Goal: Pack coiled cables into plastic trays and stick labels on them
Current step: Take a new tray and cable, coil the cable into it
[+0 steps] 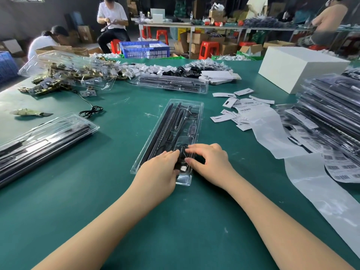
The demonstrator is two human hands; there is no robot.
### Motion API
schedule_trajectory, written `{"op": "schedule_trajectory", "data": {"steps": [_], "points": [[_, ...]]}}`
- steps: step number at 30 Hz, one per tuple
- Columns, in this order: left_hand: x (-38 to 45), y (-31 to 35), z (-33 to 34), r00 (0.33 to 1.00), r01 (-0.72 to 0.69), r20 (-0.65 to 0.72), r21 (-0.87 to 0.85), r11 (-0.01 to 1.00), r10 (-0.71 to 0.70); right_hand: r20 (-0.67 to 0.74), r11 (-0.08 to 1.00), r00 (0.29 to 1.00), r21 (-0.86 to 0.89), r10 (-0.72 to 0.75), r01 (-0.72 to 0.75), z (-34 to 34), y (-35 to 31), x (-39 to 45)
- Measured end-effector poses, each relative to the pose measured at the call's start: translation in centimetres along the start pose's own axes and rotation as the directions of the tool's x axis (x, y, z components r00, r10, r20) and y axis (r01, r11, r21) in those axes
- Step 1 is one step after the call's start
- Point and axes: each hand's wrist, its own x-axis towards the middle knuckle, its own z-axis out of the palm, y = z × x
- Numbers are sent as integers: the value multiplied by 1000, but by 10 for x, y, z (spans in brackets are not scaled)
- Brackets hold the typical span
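Clear plastic tray (pixel 196 114) lies lengthwise on the green worktop (pixel 175 221), centre of view, near end toward the person. Black rods (pixel 161 127) run along the tray's left side; small black parts sit mid-tray on its right. Coiled black cable (pixel 181 155) sits in the tray's near-end compartment. Left hand (pixel 161 168) comes in from the tray's near-left corner, fingers curled, fingertips on the cable's left side. Right hand (pixel 209 160) comes from the tray's right, fingers bent and pinching the cable from that side. Both hands clamp the cable between them, pressing it down into the compartment. A small pale tag (pixel 183 168) shows on the cable between the hands.

Right of the tray: loose white labels (pixel 233 110) with barcodes scattered on the worktop, then a translucent backing strip (pixel 272 133) running toward the near-right edge. Further right of the tray, a stack of filled trays (pixel 331 114) with barcode labels. Beyond the stack, a white box (pixel 300 67).

Left of the tray: another filled clear tray (pixel 44 137) at the worktop's edge, a loose black cable (pixel 91 112) and a crumpled scrap (pixel 29 112). Beyond the tray, far-left: clear tray (pixel 68 65) over brass-coloured hardware. Directly beyond: one more filled tray (pixel 171 84), then a pile of black parts and white tags (pixel 175 70).

Background: people seated, a blue crate (pixel 145 49), red stools, cardboard boxes.
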Motion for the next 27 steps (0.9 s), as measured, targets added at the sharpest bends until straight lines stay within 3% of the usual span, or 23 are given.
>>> {"op": "schedule_trajectory", "data": {"steps": [8,11,17,22,27], "points": [[4,6,5,991,119,-65,33,992,-117,54,1000,998,-2,-15,15,-4,0,-1],[4,3,2,995,80,-61,73,994,-76,53,1000,998,1,-25,25,-6,0,-2],[8,-5,-7,996,-56,79,98,994,48,-35,997,999,67,32,-29,-2,-3,0],[6,-12,-13,974,-112,204,35,993,103,-128,954,981,282,145,-104,-1,-9,1],[4,-13,-12,978,-150,153,27,988,144,-215,950,959,290,184,-117,1,-9,-2]]}}
